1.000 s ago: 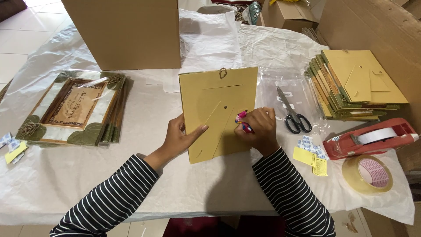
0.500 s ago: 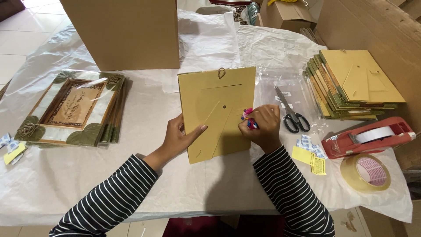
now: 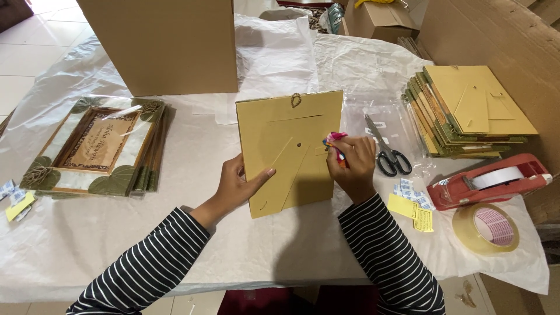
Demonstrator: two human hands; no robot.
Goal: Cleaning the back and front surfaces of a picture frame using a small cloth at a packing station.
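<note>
a yellow-brown frame back [image 3: 290, 149] is laid face down near the middle of the desk [image 3: 87, 233], which is covered with thin white plastic sheeting. a small twine loop is seen at its top edge and a folding stand flap is cut into its surface. the left hand [image 3: 236, 185] is rested on the lower left edge of the frame back, its fingers [image 3: 259, 175] spread loosely, the thumb laid flat across the board. the right hand [image 3: 352, 166] is set at the right edge of the same board, its fingers curled together around a small pink and multicoloured object [image 3: 335, 144]; it seems to be a marker or sticker roll, though too little is shown to tell. both forearms are covered by black-and-white striped sleeves.

just to the right, black-handled scissors [image 3: 386, 151] are laid on a clear plastic sleeve. further right, a stack of similar frames [image 3: 469, 111] is piled face down. a red tape dispenser [image 3: 487, 181], a roll of clear tape [image 3: 485, 227] and small yellow labels [image 3: 411, 211] are placed near the right edge. to the left, a stack of leaf-decorated frames [image 3: 96, 149] is set face up, and a large cardboard box [image 3: 163, 44] is stood behind.
</note>
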